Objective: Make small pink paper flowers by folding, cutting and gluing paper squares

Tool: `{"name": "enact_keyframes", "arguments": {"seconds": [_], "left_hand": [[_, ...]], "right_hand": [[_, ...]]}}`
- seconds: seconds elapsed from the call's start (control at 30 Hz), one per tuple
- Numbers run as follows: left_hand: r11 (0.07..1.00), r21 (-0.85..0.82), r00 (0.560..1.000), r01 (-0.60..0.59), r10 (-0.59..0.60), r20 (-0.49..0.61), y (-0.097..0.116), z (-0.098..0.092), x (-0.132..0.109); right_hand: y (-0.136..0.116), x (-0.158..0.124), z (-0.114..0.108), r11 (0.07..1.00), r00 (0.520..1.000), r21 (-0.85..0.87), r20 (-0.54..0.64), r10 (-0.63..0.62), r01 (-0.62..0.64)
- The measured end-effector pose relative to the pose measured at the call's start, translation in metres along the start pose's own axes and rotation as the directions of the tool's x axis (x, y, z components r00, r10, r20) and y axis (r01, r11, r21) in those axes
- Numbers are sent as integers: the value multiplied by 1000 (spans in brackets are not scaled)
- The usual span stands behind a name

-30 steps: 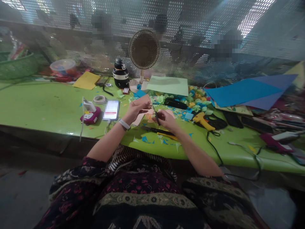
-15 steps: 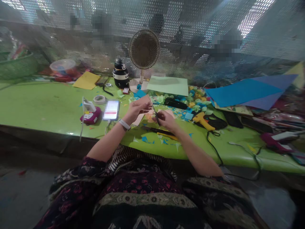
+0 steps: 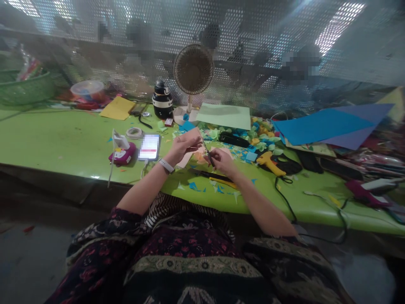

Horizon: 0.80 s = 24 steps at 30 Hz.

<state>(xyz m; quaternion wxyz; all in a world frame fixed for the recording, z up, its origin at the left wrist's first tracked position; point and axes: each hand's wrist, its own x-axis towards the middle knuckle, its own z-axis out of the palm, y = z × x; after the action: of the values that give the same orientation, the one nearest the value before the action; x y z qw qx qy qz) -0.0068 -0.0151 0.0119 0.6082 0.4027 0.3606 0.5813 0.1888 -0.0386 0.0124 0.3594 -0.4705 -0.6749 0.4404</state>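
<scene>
My left hand [image 3: 182,150], with a white band at the wrist, is closed on a piece of peach paper [image 3: 190,134] held above the table. In my right hand [image 3: 221,160] is a pair of scissors [image 3: 207,153], its blades pointing up and left along the paper's right edge. Whether the blades are parted I cannot make out. More peach paper [image 3: 185,160] lies beneath my hands. Close to my right wrist rests a dark tool with yellow handles [image 3: 221,179], among blue and pale green scraps [image 3: 198,186].
A small fan [image 3: 193,69] and a black bottle [image 3: 162,101] stand at the back. On the left are a phone [image 3: 148,147] and a magenta device with a plug [image 3: 122,153]. A yellow glue gun [image 3: 270,163], its black cord and blue sheets [image 3: 322,124] lie on the right.
The whole view has shifted slightly, so the fan and bottle appear a little lower and further right. My hands keep nearly the same pose on the paper and scissors.
</scene>
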Motion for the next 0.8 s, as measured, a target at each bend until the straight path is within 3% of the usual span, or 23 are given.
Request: {"name": "enact_keyframes", "arguments": {"seconds": [0.8], "left_hand": [[998,-57,999,22,-24,-34,5,4,-4]], "right_hand": [[0,0,-1,1000,1000,-1,-4,7,-7]]}}
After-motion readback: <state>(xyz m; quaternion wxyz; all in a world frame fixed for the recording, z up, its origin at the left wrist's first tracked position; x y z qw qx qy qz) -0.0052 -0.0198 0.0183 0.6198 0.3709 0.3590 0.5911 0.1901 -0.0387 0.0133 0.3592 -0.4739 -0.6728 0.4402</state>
